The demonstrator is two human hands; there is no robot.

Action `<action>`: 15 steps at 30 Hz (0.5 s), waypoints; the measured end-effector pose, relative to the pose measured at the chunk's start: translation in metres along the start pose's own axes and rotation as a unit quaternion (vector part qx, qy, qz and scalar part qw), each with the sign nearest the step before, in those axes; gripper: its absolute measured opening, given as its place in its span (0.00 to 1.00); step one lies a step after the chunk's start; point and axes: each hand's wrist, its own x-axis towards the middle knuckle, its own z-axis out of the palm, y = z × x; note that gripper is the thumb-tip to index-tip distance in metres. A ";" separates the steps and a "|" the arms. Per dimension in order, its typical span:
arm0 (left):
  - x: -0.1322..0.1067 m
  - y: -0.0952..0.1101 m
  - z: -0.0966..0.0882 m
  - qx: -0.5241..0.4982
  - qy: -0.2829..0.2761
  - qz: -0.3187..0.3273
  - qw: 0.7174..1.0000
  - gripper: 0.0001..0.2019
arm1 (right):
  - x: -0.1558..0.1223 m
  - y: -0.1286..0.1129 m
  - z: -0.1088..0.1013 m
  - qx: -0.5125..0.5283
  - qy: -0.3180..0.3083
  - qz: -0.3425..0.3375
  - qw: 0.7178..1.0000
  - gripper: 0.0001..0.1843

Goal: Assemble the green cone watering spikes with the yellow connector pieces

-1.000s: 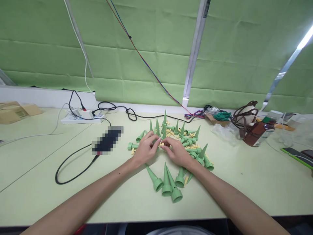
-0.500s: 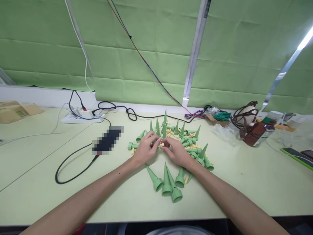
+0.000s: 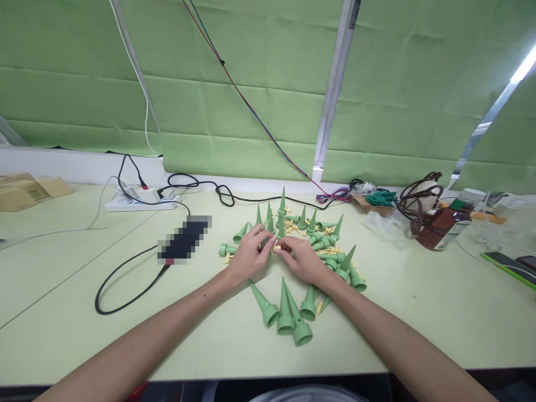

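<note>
A heap of green plastic cone spikes (image 3: 312, 234) and small yellow pegs (image 3: 293, 226) lies on the pale green table (image 3: 62, 290). My left hand (image 3: 249, 257) and my right hand (image 3: 304, 261) meet fingertip to fingertip over the heap's middle. Both are pinched together on a small yellow peg (image 3: 276, 247) between them. A green cone seems to sit under my left fingers, mostly hidden. Three more cones (image 3: 287, 315) lie nearer me, wide ends toward the table's front edge.
A blurred dark device (image 3: 184, 240) with a black cable (image 3: 121, 279) lies left of the heap. A white power strip (image 3: 140, 201) sits behind it. A brown bag (image 3: 431, 220), clear plastic wrap (image 3: 383, 226) and phones (image 3: 508, 265) crowd the right. Cardboard boxes (image 3: 25, 190) stand far left.
Almost nothing has moved. My fingertips shift very slightly on the small piece between them; both arms stay where they were.
</note>
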 end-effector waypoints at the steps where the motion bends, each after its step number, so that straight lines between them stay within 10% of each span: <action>1: 0.000 0.000 0.000 0.000 0.001 -0.001 1.000 0.11 | 0.000 0.000 0.000 0.005 0.003 -0.002 1.000 0.03; 15: 0.000 0.000 0.000 0.009 0.001 0.006 1.000 0.10 | -0.001 0.003 0.002 0.041 0.013 0.010 0.999 0.02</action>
